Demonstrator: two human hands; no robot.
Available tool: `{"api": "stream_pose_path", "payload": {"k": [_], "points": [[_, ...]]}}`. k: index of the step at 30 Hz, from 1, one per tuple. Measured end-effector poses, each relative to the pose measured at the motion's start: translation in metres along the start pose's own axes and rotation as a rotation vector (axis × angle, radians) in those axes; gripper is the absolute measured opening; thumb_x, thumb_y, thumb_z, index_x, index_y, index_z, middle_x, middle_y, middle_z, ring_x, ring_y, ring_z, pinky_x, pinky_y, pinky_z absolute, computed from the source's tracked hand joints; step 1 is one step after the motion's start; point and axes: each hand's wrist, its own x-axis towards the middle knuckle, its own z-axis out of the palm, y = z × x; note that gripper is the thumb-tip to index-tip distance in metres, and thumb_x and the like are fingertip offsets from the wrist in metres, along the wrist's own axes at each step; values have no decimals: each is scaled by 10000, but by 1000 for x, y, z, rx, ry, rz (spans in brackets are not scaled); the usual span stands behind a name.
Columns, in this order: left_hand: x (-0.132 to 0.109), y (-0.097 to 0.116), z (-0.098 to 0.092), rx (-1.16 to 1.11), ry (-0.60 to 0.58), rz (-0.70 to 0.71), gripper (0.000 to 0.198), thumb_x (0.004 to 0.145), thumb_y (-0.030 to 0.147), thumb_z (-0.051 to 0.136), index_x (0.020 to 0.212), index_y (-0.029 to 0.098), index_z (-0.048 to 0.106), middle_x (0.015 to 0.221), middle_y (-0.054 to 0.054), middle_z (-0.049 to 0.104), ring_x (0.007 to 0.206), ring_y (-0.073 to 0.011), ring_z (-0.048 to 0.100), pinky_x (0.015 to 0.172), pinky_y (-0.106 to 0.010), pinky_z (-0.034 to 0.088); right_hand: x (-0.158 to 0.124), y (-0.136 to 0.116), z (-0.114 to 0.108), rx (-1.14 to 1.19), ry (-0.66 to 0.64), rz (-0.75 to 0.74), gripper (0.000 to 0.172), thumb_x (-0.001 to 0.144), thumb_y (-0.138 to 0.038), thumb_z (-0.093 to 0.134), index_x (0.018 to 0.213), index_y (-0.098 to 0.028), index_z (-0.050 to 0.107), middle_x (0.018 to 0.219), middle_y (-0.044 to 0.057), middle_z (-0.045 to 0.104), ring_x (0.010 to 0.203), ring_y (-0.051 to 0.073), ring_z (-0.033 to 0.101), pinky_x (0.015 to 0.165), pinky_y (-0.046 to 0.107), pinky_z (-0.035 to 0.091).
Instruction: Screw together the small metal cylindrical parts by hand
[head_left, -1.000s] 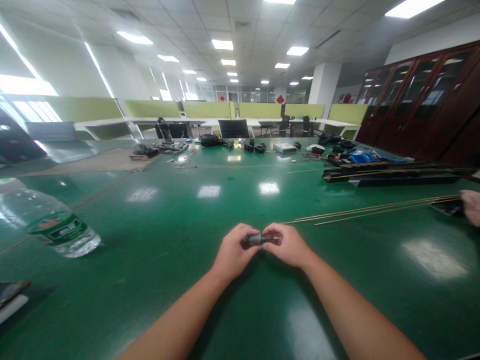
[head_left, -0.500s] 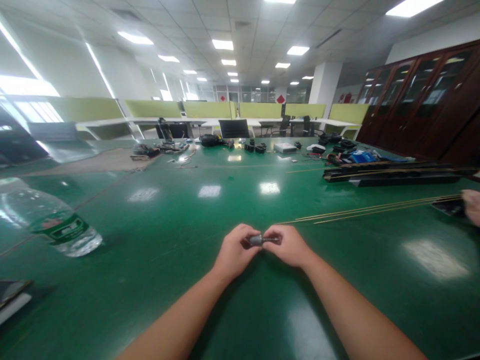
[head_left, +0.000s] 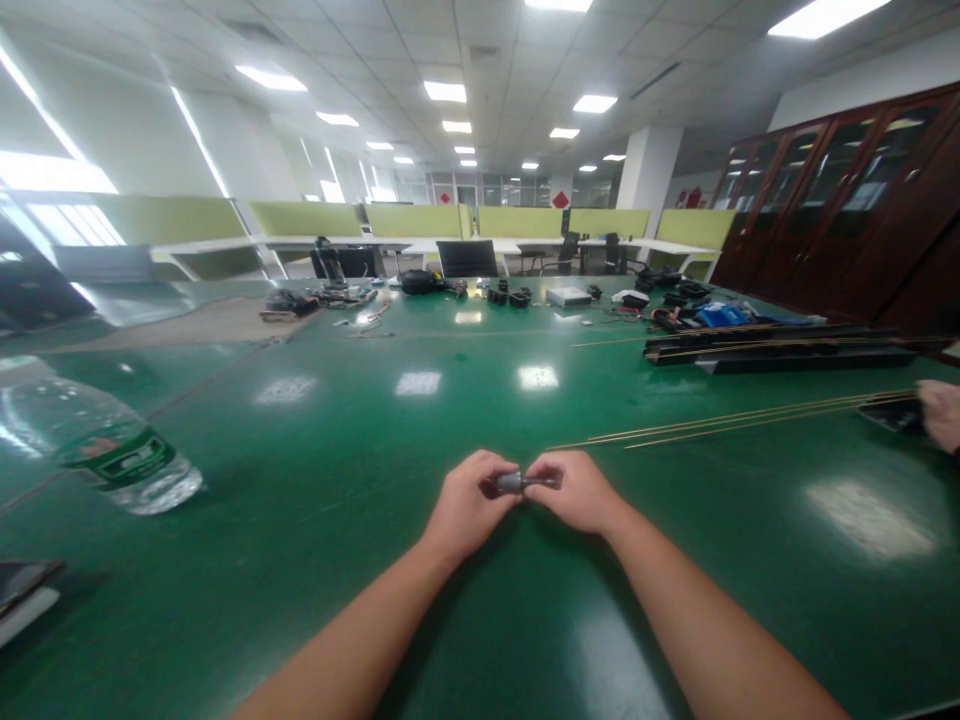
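My left hand (head_left: 471, 502) is closed, its thumb and fingers pinching a small grey metal cylinder (head_left: 510, 482) just above the green tabletop. From the cylinder's right end a thin shaft (head_left: 541, 481) runs between the fingertips of my right hand (head_left: 576, 490), which is pinched shut on it. Cylinder and shaft lie level, side to side, between the two hands. Fingers cover part of both, so the exact kind of piece cannot be made out. Several thin brass-coloured rods (head_left: 712, 424) lie on the table beyond my right hand.
A large clear water bottle (head_left: 124, 440) lies on its side at left. Another person's hand (head_left: 939, 412) is at the right edge by a dark flat object (head_left: 889, 412). Long black channels (head_left: 780, 352) lie at right. Cables and small devices (head_left: 510, 295) line the table's far side.
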Motion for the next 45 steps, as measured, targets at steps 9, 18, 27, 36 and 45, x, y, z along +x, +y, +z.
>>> {"api": "stream_pose_path", "payload": {"k": [9, 18, 27, 36, 45], "points": [[1, 2, -2, 6, -7, -27, 244, 690, 93, 761, 897, 203, 694, 885, -12, 645, 788, -134, 595, 681, -227, 475, 0, 0, -4, -70, -20, 11, 98, 732, -204, 685, 808, -171, 738, 748, 28, 714, 685, 160, 625, 648, 245, 460], [1, 2, -4, 7, 9, -32, 263, 674, 78, 764, 898, 202, 705, 880, -13, 654, 780, -137, 603, 671, -226, 487, 0, 3, -9, -76, -23, 27, 98, 732, -212, 682, 806, -169, 730, 737, 21, 705, 661, 152, 615, 605, 235, 442], [1, -1, -3, 0, 38, -32, 248, 677, 73, 755, 883, 201, 704, 874, -14, 653, 765, -135, 608, 666, -226, 501, -1, 2, -7, -44, -6, 47, 122, 717, -208, 689, 820, -157, 730, 754, 30, 712, 669, 150, 620, 626, 232, 454], [1, -5, -3, 7, 58, -29, 263, 665, 62, 754, 883, 199, 701, 881, -18, 660, 774, -142, 611, 674, -235, 513, 2, 3, -9, -70, 14, 64, 130, 701, -222, 707, 807, -157, 745, 716, 29, 704, 635, 143, 599, 600, 232, 435], [1, -4, -3, 21, 71, -35, 262, 659, 75, 740, 889, 194, 698, 894, -27, 665, 788, -153, 622, 704, -263, 543, 2, 8, -12, -69, -6, 66, 133, 707, -232, 697, 811, -163, 743, 707, 23, 707, 610, 136, 592, 590, 230, 440]]}}
